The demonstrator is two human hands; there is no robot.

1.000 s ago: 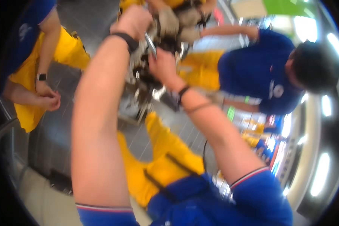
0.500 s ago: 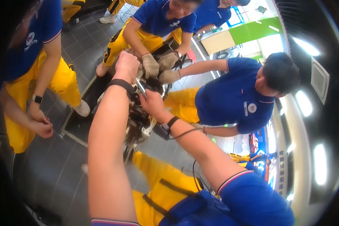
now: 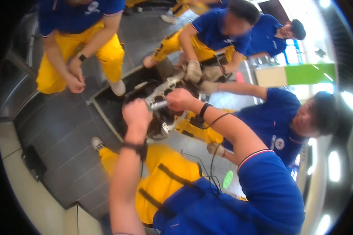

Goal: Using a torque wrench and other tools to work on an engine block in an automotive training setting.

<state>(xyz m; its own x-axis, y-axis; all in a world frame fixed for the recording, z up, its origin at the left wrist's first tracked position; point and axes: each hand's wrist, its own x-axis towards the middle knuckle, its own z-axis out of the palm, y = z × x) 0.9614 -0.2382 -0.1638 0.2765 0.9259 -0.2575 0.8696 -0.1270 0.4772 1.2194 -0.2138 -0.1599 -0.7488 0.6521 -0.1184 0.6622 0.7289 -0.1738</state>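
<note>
My left hand is closed in a fist at one end of a silver, rod-like metal tool. At the tool's other end, my right hand is closed around it. Motion blur hides the tool's exact kind. Beneath and just beyond both hands lies a dark mechanical assembly with a pale metal part on top; it looks like an engine. A co-worker's gloved hand rests at its far end, with another glove beside it. A second co-worker's gloved hand reaches in from the right.
A seated person is at the far left, hands together. The assembly stands on a low dark platform with a pale edge. Thin cables hang near my right side, by a green disc. A black object is at the left.
My view has swung, so the scene sits farther right and lower. My hands have come lower and nearer to me, and the tool now lies more level between them.
</note>
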